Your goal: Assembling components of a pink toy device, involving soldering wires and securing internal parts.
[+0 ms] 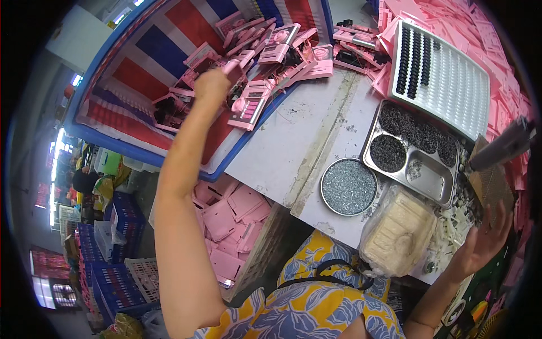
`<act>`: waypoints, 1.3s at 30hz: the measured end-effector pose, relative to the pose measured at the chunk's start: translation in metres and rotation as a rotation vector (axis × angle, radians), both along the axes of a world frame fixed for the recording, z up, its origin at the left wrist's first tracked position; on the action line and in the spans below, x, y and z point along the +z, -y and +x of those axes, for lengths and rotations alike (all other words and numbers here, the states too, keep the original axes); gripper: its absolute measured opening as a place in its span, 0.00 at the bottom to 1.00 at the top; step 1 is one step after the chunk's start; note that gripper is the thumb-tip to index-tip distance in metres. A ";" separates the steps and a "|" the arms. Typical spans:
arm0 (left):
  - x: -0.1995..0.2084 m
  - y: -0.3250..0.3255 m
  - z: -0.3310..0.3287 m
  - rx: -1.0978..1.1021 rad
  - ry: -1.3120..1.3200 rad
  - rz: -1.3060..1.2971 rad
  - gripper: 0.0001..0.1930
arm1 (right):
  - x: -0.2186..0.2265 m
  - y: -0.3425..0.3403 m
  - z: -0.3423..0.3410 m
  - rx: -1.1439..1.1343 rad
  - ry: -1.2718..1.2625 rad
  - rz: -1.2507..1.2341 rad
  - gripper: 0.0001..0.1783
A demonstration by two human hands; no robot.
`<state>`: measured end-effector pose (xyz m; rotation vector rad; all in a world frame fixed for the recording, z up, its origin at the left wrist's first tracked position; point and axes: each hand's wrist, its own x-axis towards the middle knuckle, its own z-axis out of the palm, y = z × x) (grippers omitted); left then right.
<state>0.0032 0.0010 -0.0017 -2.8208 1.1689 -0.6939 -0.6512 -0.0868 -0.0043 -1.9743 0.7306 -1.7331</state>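
Note:
My left hand [212, 87] reaches into a blue-rimmed bin [161, 157] lined with red, white and blue striped cloth. Its fingers are closed on a pink plastic casing [236, 64]. Around it lie several more pink casings [252, 106] with round dials and dark wires, heaped in the bin. On the far right, my right hand [484, 240] is raised with its fingers apart and nothing in it. Above that hand hangs a grey cylindrical tool [501, 148], not touched by it.
A steel tray [427, 172] holds black springs and small dark parts. Next to it are a round dish of silvery screws [349, 187], a bagged beige block [398, 231] and a white rack [446, 79] with black pieces. Pink panels [234, 220] fill a box below the table [282, 161].

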 end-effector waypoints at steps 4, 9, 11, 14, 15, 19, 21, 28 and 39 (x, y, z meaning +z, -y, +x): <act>0.085 -0.064 0.026 0.036 0.032 -0.287 0.19 | -0.041 -0.047 0.005 0.311 -0.005 0.193 0.24; 0.058 -0.075 -0.095 -0.489 -1.147 -1.192 0.25 | -0.025 -0.078 0.079 0.865 -0.337 0.670 0.12; 0.028 -0.070 -0.189 -0.570 -1.414 -1.261 0.27 | -0.040 -0.083 0.105 1.027 -0.232 0.974 0.29; -0.018 -0.060 -0.318 -0.656 -1.846 -1.205 0.33 | -0.070 -0.068 0.130 1.147 0.302 1.050 0.44; -0.030 -0.064 -0.356 -0.615 -1.884 -1.136 0.35 | -0.070 -0.068 0.129 1.089 0.456 1.041 0.40; -0.050 -0.095 -0.418 -0.541 -1.901 -0.809 0.42 | -0.061 -0.055 0.057 0.805 0.411 1.151 0.28; -0.071 -0.097 -0.426 -0.797 -1.430 -0.718 0.38 | -0.063 -0.055 0.022 0.698 0.320 1.133 0.22; -0.108 -0.067 -0.437 -1.451 -0.786 -0.118 0.11 | -0.079 -0.038 -0.027 -0.124 -0.865 0.570 0.19; -0.086 -0.062 -0.441 -1.411 -0.867 0.138 0.09 | -0.103 -0.005 -0.032 0.004 -1.053 0.138 0.20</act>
